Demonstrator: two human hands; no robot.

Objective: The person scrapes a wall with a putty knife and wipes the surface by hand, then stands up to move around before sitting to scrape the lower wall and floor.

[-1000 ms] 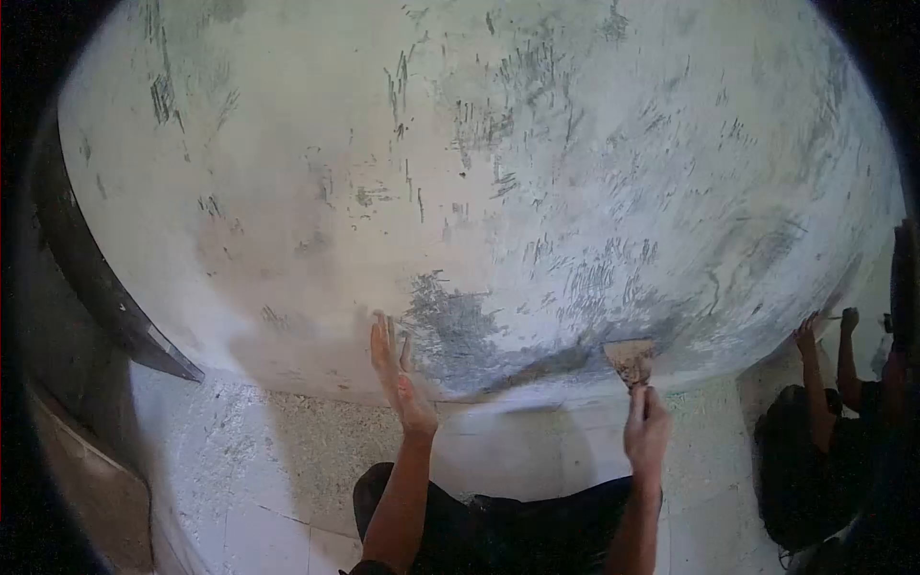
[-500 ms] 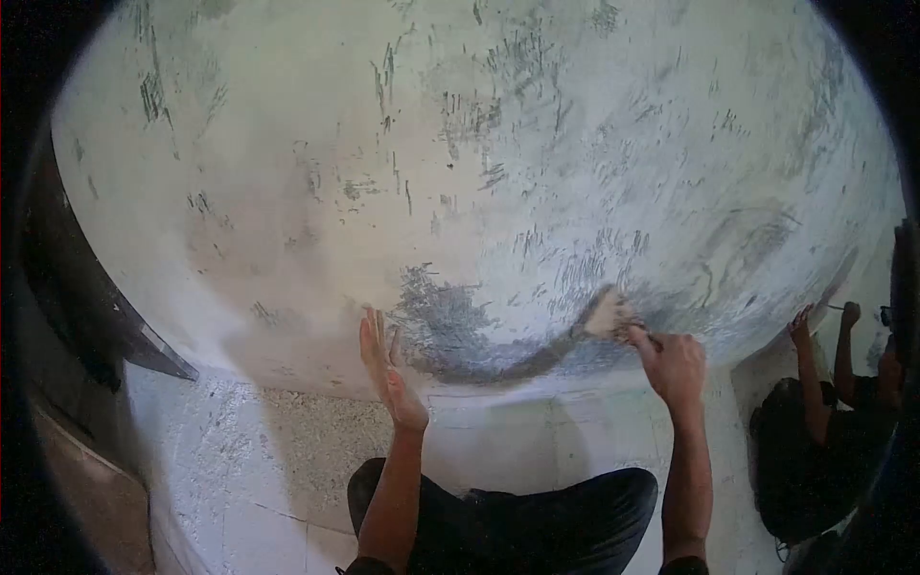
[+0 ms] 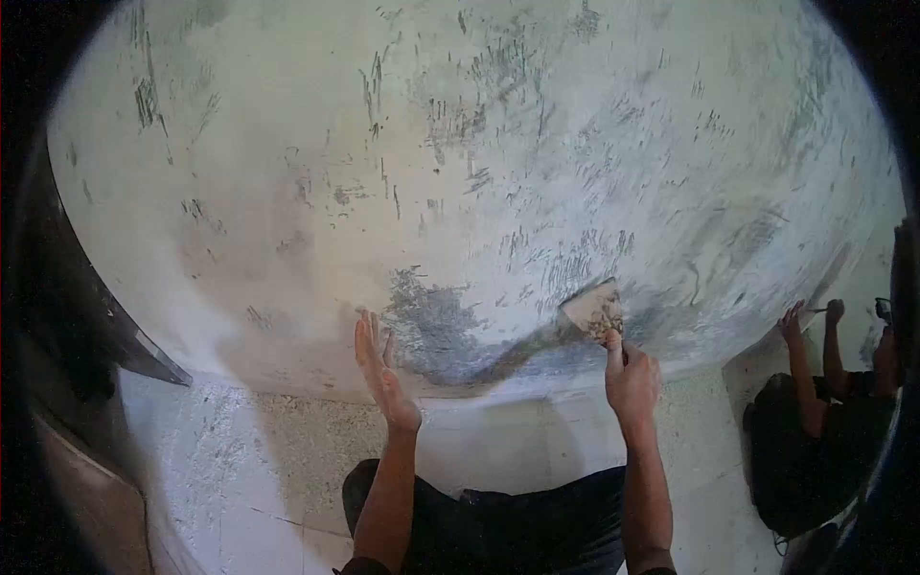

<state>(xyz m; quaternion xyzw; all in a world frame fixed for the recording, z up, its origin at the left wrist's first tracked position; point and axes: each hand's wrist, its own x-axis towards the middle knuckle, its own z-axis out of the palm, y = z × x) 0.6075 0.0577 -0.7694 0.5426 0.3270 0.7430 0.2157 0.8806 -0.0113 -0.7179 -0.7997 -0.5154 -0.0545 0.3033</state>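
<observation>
Wall (image 3: 287,144): white plaster, scored all over with short grey scratch marks, with a darker grey scraped patch (image 3: 426,321) low down near the floor line. Right hand (image 3: 631,379): fist closed round the handle of a scraper (image 3: 594,311), arm reaching up from the lower edge of the view. Scraper: broad flat blade, crusted with pale plaster, laid against the wall just right of the grey patch, at the upper end of a dark curved streak that runs back toward that patch. Left hand (image 3: 381,369): empty, fingers straight and close together, palm flat on the wall at the left edge of the grey patch, well apart from the scraper. Floor (image 3: 316,441): pale speckled tiles, dusted white along the wall. Trousers (image 3: 479,522): dark, the person's own legs, low in the view between the two forearms. Second person (image 3: 815,431): at the far right, dark clothing, both hands raised to the same wall, one holding a small tool too blurred to name. Dark slanted board (image 3: 105,297): at the left edge, next to the wall.
</observation>
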